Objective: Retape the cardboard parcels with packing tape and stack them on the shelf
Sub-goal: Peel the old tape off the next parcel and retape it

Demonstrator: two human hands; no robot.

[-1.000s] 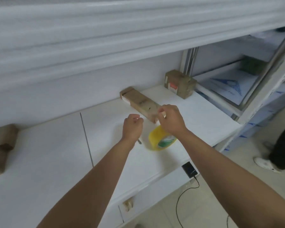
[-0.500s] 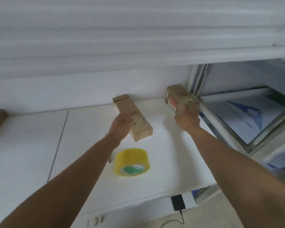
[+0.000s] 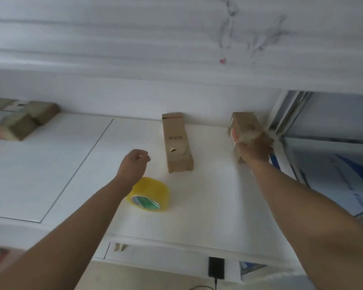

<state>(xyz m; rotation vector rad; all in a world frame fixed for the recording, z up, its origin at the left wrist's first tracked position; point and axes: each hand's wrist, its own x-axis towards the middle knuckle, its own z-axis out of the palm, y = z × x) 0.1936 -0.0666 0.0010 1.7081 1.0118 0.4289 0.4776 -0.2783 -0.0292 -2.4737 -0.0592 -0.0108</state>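
A white shelf [image 3: 208, 206] runs across the frame beneath a white overhang, with a glass panel at the right edge and a dark plug [image 3: 216, 267] on its front lip. At right of centre, the right hand [image 3: 257, 150] grips the near end of a cardboard box [image 3: 244, 127] bearing a red-and-white label, its writing too blurred to read. The left hand [image 3: 135, 162] hovers loosely curled, holding nothing, just left of a long box [image 3: 177, 143] with illegible print. A yellow tape roll [image 3: 150, 196] lies below it. More parcels [image 3: 23, 118] sit upper left.
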